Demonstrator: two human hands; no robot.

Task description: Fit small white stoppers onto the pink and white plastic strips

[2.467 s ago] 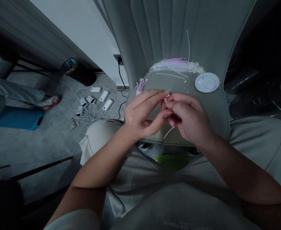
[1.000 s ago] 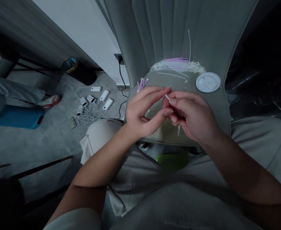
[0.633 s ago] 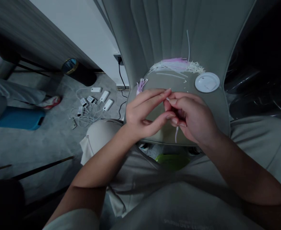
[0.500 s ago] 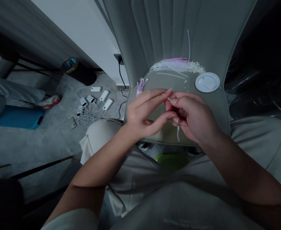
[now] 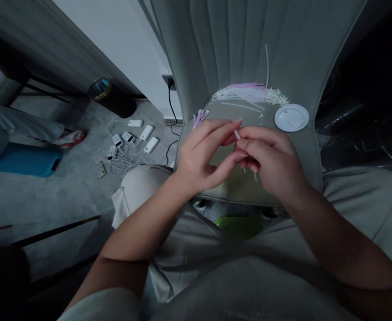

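Both my grips are closed on the white strip over the chair seat: my left hand pinches its top end, my right hand touching alongside, strip running down toward me, tail poking out below

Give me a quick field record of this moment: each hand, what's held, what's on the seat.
left hand: fingertips pinch a thin white strip
right hand: pinches the same strip, fingertips against the left's
chair seat: strip pile at the back, pink bundle at its left edge, round white lid on the right
floor: white chargers with cables, left of the chair
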